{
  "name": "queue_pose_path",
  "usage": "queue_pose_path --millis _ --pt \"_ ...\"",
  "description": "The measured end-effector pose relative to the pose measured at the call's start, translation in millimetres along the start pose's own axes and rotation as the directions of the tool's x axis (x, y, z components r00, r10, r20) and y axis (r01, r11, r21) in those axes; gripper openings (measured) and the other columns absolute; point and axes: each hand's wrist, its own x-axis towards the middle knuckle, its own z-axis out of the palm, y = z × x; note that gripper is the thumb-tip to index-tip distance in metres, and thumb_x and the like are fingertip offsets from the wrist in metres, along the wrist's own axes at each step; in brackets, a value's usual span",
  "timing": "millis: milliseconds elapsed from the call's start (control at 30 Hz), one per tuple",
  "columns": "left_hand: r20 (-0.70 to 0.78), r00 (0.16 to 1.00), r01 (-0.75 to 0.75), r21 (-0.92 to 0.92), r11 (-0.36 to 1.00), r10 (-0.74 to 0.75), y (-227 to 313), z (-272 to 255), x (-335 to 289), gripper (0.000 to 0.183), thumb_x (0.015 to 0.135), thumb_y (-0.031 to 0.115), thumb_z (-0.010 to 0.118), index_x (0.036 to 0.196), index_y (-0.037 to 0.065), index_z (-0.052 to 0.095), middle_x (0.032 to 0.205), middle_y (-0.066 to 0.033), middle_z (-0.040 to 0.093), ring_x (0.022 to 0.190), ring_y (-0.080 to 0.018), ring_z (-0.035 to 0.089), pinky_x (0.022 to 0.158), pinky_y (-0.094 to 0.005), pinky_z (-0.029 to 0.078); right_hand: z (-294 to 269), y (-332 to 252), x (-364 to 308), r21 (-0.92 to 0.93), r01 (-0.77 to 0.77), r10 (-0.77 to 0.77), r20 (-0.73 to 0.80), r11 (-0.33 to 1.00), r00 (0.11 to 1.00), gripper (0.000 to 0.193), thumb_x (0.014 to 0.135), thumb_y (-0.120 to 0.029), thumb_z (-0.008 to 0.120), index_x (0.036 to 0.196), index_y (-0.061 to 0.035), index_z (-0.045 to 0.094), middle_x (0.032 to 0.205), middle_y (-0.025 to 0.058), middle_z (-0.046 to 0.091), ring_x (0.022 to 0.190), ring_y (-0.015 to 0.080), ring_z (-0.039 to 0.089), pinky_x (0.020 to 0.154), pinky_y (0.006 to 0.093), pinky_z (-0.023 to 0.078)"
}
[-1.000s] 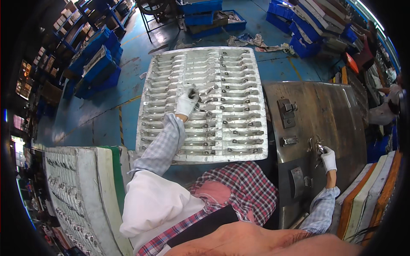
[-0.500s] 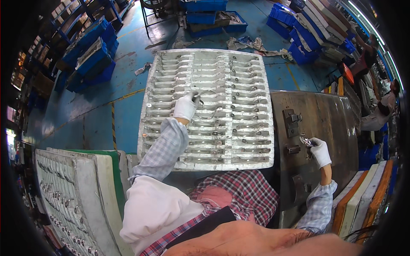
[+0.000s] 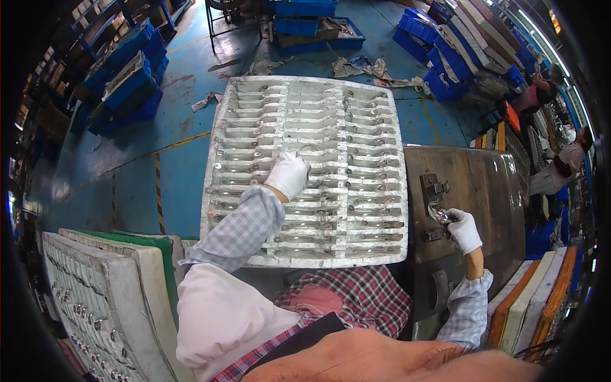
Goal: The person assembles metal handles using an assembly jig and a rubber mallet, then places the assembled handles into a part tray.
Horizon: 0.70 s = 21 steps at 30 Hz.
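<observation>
My left hand (image 3: 288,176), in a white glove, is closed over the middle of a white slotted tray (image 3: 402,191). A thin metal ring (image 3: 309,148) shows just beyond its fingers, partly hidden by the glove. Slender metal parts (image 3: 375,228) lie in the tray's rows of slots. To the right, my gloved right hand (image 3: 465,232) is closed on a small shiny metal piece (image 3: 438,214), whose exact kind I cannot make out. That piece is at a dark metal fixture (image 3: 434,186) on a brown worktop (image 3: 490,210).
Similar trays (image 3: 95,280) with metal parts stand on edge at the lower left. More boards (image 3: 531,299) lean at the lower right. Blue crates (image 3: 133,83) are stacked on the blue floor, and rags (image 3: 363,67) lie beyond the tray. Two people (image 3: 566,169) are at the far right.
My left hand has come nearer and slightly right, lower over the tray, and the ring shows less. My right hand has moved left with the shiny piece to the fixture.
</observation>
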Motion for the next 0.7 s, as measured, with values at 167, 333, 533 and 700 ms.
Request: queue_pose_path --millis 167,333,533,700 --pt "-0.197 0.975 0.097 -0.047 0.994 -0.105 -4 -6 9 0.018 0.081 0.023 0.057 0.092 0.015 0.070 0.080 -0.0087 0.066 0.089 -0.0275 0.060 0.082 -0.0427 0.044 0 -8 3 -0.076 0.012 -0.012 -0.009 0.997 1.000 0.031 0.070 0.005 0.049 0.097 0.0036 0.064 0.073 0.0114 0.064 0.066 0.0125 0.058 0.061 0.0274 0.046" --pt "0.014 0.967 0.253 -0.105 0.962 -0.253 -49 -11 24 0.020 0.084 0.023 0.058 0.099 0.016 0.069 0.087 -0.0089 0.067 0.095 -0.0283 0.060 0.083 -0.0428 0.046 8 -48 9 -0.100 0.048 -0.044 0.046 0.994 0.998 0.030 0.070 0.005 0.050 0.096 0.0033 0.064 0.075 0.0157 0.064 0.068 0.0189 0.061 0.064 0.0303 0.047" --pt "0.261 0.964 0.261 -0.881 0.394 -0.056 -34 -33 26 0.049 0.086 0.047 0.060 0.119 0.010 0.059 0.118 -0.0104 0.060 0.104 -0.0300 0.059 0.088 -0.0438 0.048 58 -115 37 -0.350 0.469 -0.474 0.079 0.811 0.877 0.023 0.074 0.001 0.054 0.093 -0.0045 0.066 0.072 0.0119 0.064 0.062 0.0266 0.061 0.059 0.0357 0.047" --pt "0.047 0.807 0.569 -0.329 -0.753 0.589 -3 21 37 0.081 0.081 0.062 0.054 0.135 0.003 0.041 0.117 -0.0149 0.060 0.106 -0.0262 0.060 0.092 -0.0425 0.049 132 -192 66 -0.449 0.788 -0.674 0.426 0.422 0.604 0.025 0.077 -0.006 0.055 0.098 -0.0116 0.066 0.085 0.0113 0.064 0.084 0.0293 0.063 0.074 0.0398 0.051"
